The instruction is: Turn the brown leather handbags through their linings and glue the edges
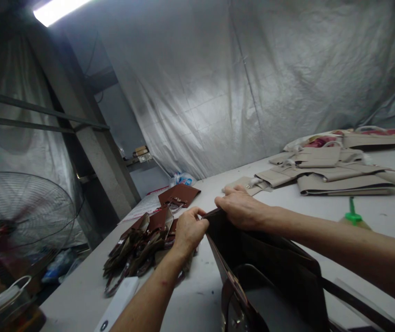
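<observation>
A dark brown handbag (pixel 280 263) stands on the white table in front of me, its mouth open and its dark lining showing. A strap and metal fittings are visible on its near side. At the bag's far corner, my left hand (pixel 189 230) pinches the edge between thumb and fingers. My right hand (pixel 242 207) is closed over the top edge just right of that corner, with its fingertips partly hidden. Left of my left hand lies a heap of brown bag parts (pixel 149 237) with handles and dark lining.
Beige bag pieces (pixel 343 177) are stacked at the back right. A green-capped bottle (pixel 353 217) stands behind my right forearm. A brown panel (pixel 180 195) lies beyond the heap. At left are a white object (pixel 119 302), a lidded jar (pixel 12 306) and a large fan (pixel 20 216).
</observation>
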Demonstrator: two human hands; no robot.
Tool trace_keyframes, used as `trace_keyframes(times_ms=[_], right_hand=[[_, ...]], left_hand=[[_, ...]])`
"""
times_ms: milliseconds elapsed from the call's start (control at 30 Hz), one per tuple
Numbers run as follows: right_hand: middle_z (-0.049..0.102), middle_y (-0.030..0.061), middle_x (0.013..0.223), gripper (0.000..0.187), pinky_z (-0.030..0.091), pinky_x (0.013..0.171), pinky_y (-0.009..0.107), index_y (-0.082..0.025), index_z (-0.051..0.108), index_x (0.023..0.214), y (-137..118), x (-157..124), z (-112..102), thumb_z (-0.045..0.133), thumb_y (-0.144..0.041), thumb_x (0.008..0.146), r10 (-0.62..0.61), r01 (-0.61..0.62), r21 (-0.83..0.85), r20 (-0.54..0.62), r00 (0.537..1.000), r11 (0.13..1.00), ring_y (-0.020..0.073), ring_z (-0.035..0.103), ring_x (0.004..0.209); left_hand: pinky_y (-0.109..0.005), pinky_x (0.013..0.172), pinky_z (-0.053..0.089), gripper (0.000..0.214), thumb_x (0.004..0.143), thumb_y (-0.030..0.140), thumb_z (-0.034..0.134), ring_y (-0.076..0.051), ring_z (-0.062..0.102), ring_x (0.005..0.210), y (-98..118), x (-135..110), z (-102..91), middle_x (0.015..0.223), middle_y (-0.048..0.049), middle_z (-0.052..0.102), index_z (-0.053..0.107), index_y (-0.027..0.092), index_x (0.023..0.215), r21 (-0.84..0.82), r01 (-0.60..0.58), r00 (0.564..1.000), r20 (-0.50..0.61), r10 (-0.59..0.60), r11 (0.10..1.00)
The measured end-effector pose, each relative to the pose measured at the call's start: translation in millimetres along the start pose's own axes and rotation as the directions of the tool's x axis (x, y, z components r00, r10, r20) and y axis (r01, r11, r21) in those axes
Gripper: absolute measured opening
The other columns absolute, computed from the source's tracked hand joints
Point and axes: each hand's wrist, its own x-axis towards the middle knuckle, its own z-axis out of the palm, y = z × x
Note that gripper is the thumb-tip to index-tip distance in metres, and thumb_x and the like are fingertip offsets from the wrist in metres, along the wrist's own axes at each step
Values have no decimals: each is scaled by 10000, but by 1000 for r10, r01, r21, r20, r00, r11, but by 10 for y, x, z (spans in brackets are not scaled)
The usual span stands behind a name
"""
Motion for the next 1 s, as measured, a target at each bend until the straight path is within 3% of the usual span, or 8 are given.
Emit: trace_keyframes(times_ms=[267,467,600,767,933,1000], right_hand=[[665,122,728,192,273,787,394,-173,705,759,29,-38,-5,553,-103,664,-13,12,48,18,1000,999,293,556,923],[687,83,716,157,232,768,384,-202,735,761,29,30,23,633,-320,764,2,-6,100,36,999,995,277,531,945],[688,64,790,164,201,691,353,-184,720,712,57,65,83,594,-247,797,8,-11,151,18,1000,989,214,509,860],[676,66,785,162,173,649,339,-183,704,693,94,49,101,592,-248,791,29,-27,174,-11,1000,984,218,485,853],[656,45,792,174,230,724,344,-182,690,700,82,6,47,541,-113,757,-138,143,211,-42,990,967,187,487,836],[644,47,758,168,234,725,345,-177,679,681,75,3,43,540,-115,752,-129,137,216,-52,990,967,189,486,823]], left_hand=[[-209,505,318,237,634,179,545,-116,492,556,9,19,-28,584,31,548,707,195,806,-5,-22,999,43,22,1000],[-203,541,353,159,652,222,623,-118,523,595,20,24,4,634,15,607,696,160,778,-71,-34,997,65,39,997],[-206,576,373,100,640,176,639,-122,537,628,68,27,-22,657,7,630,683,144,724,-105,-34,996,84,43,994],[-213,616,381,70,651,141,658,-120,540,646,112,29,-57,656,13,633,688,146,714,-77,-63,990,124,72,995],[-220,633,389,86,663,141,645,-132,556,672,87,34,-79,683,1,652,700,147,729,-40,-99,987,121,103,994],[-223,640,393,86,662,153,651,-134,559,668,80,32,-87,680,-1,654,703,146,730,-30,-103,986,128,106,994]])
